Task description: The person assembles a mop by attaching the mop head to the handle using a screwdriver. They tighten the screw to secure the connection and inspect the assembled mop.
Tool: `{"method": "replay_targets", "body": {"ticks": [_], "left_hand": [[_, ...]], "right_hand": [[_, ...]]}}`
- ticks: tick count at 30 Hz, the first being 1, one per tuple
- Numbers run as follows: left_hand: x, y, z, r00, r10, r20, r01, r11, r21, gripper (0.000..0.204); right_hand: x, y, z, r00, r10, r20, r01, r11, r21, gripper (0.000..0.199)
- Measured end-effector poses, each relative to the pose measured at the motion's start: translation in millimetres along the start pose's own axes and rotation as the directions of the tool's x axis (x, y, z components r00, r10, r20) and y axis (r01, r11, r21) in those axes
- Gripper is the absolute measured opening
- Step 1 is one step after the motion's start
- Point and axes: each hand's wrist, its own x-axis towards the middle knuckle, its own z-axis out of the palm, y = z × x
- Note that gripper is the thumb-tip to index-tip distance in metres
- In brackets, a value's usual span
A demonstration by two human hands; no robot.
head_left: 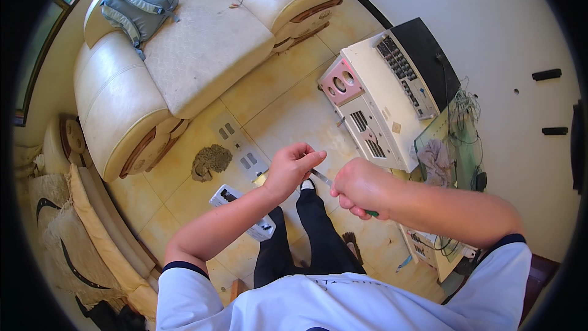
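My right hand (363, 187) is wrapped round a slim tool with a flat-looking metal shaft (320, 177) and a green handle end (372, 213); it resembles a screwdriver. The shaft points up and left toward my left hand (293, 168), whose fingers are curled in with the thumb against them. Whether those fingers pinch the tip or a small part is hidden. Beneath my left forearm a white slotted plastic housing (263, 229) lies by my left leg, its middle covered by the arm.
On the tiled floor ahead are a grey slotted panel (246, 158) and a bunched brown cloth (211, 162). A cream sofa (208, 30) carries a grey backpack (139, 12). To the right stand a white cabinet (383, 125) with a keyboard (401, 73) and a glass-topped table (463, 165) with tangled cables.
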Motion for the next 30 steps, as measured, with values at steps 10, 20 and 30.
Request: {"method": "replay_targets", "body": {"ticks": [10,20,30], "left_hand": [[5,3,10,0.996,0.087,-0.037,-0.083,0.991,0.101,0.028],[3,41,-13,0.991,-0.066,0.119,0.078,0.992,-0.099,0.032],[4,44,-14,0.996,-0.068,0.052,0.075,0.987,-0.143,0.037]], "right_hand": [[3,7,8,0.971,-0.198,-0.135,0.173,0.969,-0.174,0.016],[22,51,24,0.568,-0.795,-0.214,0.704,0.604,-0.375,0.019],[55,64,48,0.42,-0.833,-0.362,0.809,0.524,-0.268,0.014]]}}
